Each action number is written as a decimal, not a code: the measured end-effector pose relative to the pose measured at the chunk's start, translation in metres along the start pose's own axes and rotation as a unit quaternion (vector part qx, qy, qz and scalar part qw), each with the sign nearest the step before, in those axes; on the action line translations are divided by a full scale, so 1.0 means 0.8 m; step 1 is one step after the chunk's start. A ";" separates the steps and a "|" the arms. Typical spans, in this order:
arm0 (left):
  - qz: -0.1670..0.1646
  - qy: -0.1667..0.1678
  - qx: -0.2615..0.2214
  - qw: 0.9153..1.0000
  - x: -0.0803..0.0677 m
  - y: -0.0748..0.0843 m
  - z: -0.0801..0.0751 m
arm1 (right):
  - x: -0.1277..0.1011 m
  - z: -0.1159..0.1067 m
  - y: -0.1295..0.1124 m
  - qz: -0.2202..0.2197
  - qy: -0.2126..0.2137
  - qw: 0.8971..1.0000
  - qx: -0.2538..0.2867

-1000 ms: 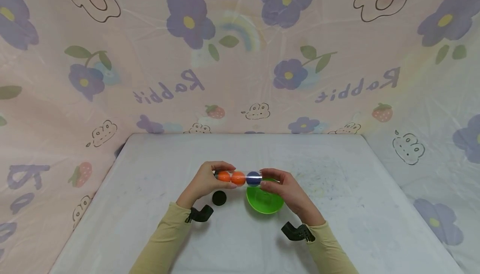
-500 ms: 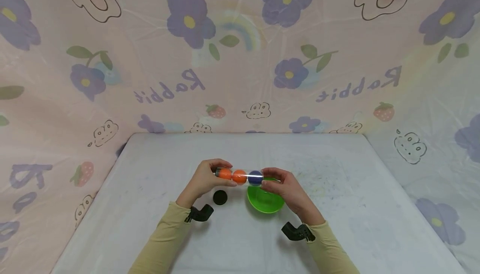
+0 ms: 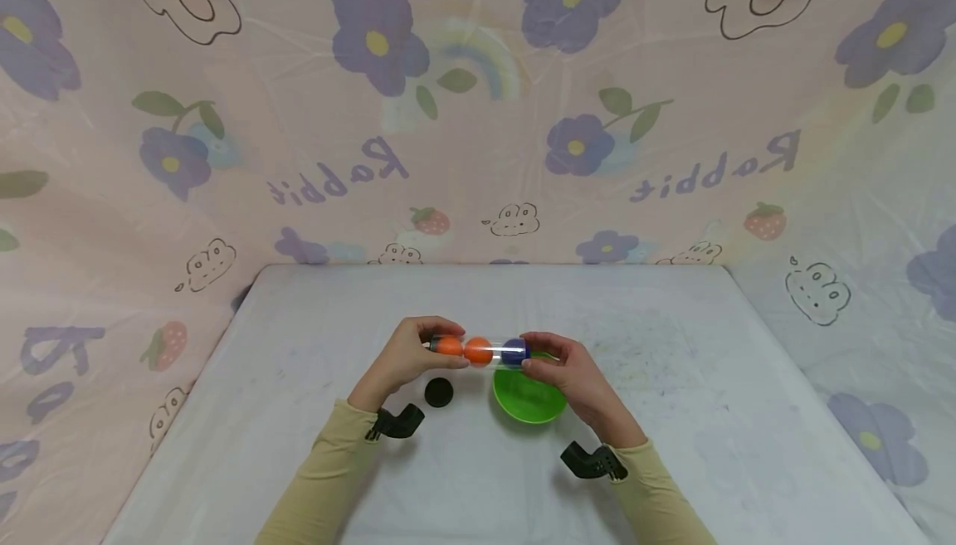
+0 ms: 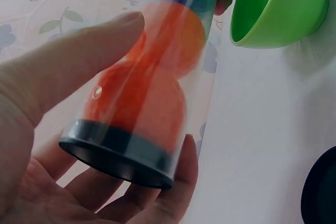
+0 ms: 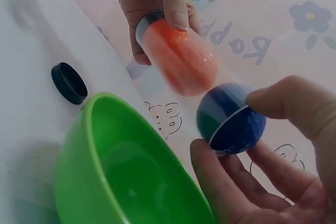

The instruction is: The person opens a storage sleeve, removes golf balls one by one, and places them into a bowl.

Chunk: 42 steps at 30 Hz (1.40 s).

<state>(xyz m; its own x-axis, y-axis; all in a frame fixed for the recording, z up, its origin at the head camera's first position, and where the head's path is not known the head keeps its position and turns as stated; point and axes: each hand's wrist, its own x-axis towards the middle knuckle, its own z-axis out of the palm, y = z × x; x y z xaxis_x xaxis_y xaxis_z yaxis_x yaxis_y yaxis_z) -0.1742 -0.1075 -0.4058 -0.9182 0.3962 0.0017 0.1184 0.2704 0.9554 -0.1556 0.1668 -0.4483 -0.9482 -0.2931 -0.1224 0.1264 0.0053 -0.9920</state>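
Over green bowl (image 3: 528,400): tube (image 3: 478,351) w/ balls

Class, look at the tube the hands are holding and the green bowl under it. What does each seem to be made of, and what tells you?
Tube: clear, glossy plastic by the look; the orange balls show through its wall, which carries faint glare. Its dark end cap looks like matte plastic.
Bowl: probably smooth green plastic, one even colour with a soft sheen inside.
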 end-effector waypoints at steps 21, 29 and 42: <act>0.005 -0.002 0.001 1.000 0.015 -0.029 -0.004 | -0.002 -0.004 -0.002 0.005 0.008 0.999 0.042; -0.007 0.000 -0.012 1.000 0.013 -0.030 -0.004 | -0.005 -0.004 -0.009 0.002 0.007 0.995 0.095; -0.012 0.014 -0.046 0.999 0.012 -0.035 -0.001 | -0.006 -0.005 -0.015 -0.017 0.020 0.994 0.111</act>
<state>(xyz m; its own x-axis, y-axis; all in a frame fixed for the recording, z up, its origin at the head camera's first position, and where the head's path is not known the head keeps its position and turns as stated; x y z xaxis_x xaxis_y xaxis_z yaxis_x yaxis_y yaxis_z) -0.1868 -0.1117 -0.4321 -0.9307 0.3654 -0.0147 0.0618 0.1969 0.9785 -0.1534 0.1722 -0.4360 -0.9631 -0.2520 -0.0946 0.1511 -0.2153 -0.9648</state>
